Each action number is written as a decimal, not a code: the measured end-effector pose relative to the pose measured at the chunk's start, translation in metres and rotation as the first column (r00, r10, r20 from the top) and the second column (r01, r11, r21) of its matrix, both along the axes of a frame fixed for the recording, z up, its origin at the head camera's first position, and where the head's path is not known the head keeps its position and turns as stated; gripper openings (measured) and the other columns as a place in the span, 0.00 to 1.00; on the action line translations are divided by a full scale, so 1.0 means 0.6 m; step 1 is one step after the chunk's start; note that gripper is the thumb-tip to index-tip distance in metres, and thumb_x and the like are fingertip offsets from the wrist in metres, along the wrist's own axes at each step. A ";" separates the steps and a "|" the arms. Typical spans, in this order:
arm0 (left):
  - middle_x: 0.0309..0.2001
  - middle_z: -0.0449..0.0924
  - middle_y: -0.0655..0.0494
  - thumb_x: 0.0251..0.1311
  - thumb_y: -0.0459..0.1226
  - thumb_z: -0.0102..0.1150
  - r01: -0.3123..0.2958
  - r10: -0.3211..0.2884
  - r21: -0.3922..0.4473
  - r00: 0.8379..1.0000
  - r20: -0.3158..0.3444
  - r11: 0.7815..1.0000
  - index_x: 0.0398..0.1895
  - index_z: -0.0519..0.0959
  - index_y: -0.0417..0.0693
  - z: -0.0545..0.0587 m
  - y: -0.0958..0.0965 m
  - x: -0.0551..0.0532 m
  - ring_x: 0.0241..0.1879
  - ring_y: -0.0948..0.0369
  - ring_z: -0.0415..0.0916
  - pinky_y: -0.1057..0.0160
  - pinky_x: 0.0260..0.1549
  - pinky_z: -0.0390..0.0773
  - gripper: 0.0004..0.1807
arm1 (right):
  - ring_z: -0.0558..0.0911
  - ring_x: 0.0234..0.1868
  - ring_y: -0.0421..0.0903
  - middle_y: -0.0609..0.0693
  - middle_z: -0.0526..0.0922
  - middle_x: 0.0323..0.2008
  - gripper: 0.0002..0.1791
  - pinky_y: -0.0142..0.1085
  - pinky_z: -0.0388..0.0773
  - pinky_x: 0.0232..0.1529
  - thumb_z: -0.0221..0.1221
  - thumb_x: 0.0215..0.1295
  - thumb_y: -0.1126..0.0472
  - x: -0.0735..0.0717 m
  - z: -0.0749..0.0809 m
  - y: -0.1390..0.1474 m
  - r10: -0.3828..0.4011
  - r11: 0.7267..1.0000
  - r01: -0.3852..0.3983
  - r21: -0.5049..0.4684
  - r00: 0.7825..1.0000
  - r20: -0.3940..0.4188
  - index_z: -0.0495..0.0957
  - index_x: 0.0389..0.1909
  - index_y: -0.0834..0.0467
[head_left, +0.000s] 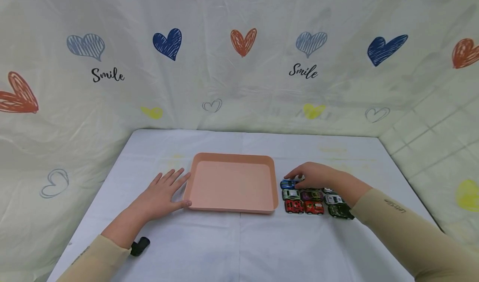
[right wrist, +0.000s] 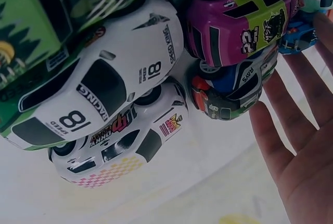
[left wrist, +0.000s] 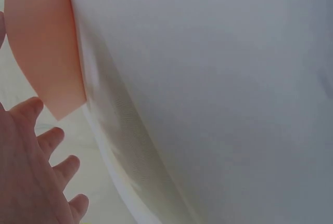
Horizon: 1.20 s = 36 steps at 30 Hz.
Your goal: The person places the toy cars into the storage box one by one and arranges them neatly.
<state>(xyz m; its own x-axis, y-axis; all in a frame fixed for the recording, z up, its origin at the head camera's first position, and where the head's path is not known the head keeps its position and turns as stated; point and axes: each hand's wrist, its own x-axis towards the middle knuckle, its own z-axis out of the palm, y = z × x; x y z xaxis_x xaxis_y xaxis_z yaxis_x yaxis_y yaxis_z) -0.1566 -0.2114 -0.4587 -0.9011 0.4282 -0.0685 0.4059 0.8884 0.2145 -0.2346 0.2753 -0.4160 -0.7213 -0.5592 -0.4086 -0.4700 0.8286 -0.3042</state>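
The peach-pink tray [head_left: 232, 186] lies flat with nothing in it. My left hand [head_left: 164, 194] is spread at its left side, index fingertip and thumb touching the rim; the left wrist view shows this hand [left wrist: 26, 161] beside the tray's wall [left wrist: 47, 52]. Over the toy cars right of the tray, my right hand [head_left: 318, 176] pinches the blue toy car [head_left: 287, 184] between thumb and fingers. Seen from the right wrist, the other fingers of this hand [right wrist: 307, 156] stay fairly straight past the blue car [right wrist: 299, 36]; the thumb is hidden there.
Several toy cars stand close together in rows: a pale green car [head_left: 290, 194], a purple car [head_left: 312, 195], red cars [head_left: 294, 206], a white car [head_left: 333, 199] and a dark green car [head_left: 339, 211]. A white cloth [head_left: 224, 244] covers the table.
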 end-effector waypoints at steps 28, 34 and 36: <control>0.78 0.50 0.49 0.55 0.76 0.44 0.006 -0.006 -0.014 1.000 -0.012 1.000 0.79 0.54 0.53 0.002 0.000 0.001 0.76 0.44 0.46 0.37 0.72 0.44 0.56 | 0.76 0.37 0.43 0.46 0.82 0.46 0.19 0.42 0.78 0.41 0.63 0.64 0.62 -0.008 -0.017 -0.007 0.027 0.999 -0.028 -0.020 0.998 -0.048 0.82 0.57 0.52; 0.78 0.49 0.49 0.56 0.75 0.46 0.007 -0.007 -0.005 1.000 -0.015 1.000 0.79 0.54 0.53 -0.001 0.000 0.000 0.76 0.44 0.46 0.37 0.72 0.44 0.55 | 0.75 0.35 0.41 0.48 0.83 0.48 0.19 0.39 0.77 0.37 0.63 0.65 0.61 -0.010 -0.013 -0.002 0.012 0.999 -0.014 -0.045 0.999 -0.041 0.82 0.58 0.52; 0.78 0.49 0.49 0.56 0.74 0.47 0.005 -0.005 -0.005 1.000 -0.014 1.000 0.79 0.54 0.53 -0.003 0.000 -0.001 0.76 0.44 0.46 0.37 0.72 0.44 0.54 | 0.75 0.34 0.40 0.48 0.83 0.49 0.19 0.37 0.76 0.35 0.64 0.65 0.61 -0.013 -0.009 0.001 -0.014 0.998 0.013 -0.058 1.000 -0.027 0.82 0.58 0.51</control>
<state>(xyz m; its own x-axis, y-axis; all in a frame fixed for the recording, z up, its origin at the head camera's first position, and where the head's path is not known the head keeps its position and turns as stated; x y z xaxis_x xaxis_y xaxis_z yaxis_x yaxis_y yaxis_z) -0.1570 -0.2116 -0.4606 -0.8998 0.4324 -0.0574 0.4134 0.8873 0.2045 -0.2423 0.2760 -0.4216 -0.7392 -0.5716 -0.3561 -0.4677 0.8162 -0.3392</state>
